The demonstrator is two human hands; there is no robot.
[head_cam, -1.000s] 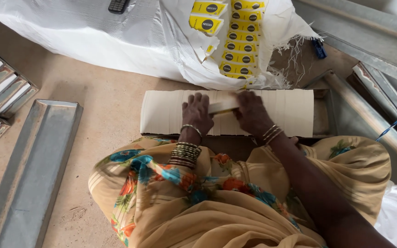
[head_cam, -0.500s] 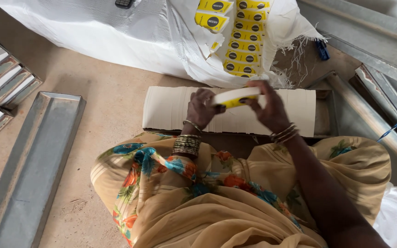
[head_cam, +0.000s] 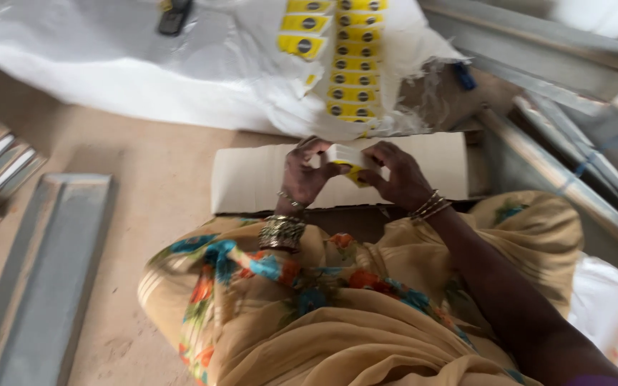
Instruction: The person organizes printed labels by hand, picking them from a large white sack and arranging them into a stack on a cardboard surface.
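Both hands up at chest height, pinching one small white-and-yellow flat label strip (head_cam: 346, 160) between them. Left hand (head_cam: 303, 175) closed on its left end, right hand (head_cam: 395, 175) closed on the right end. Strip held in the air just above the pale flat cardboard sheet (head_cam: 252, 182) lying in front of the lap, not touching it.

Beyond the cardboard: white plastic sack (head_cam: 144, 64) with a column of yellow rectangular stickers with dark round dots (head_cam: 352, 71) laid on it. Grey folded sheet-metal channel (head_cam: 51, 271) on the floor to the left, more metal sections to the right.

Risks, my read: thin strip gripped only at its ends could tear, curl or stick to itself if pulled unevenly. Frame is blurred, so exact fingertip contact unclear.
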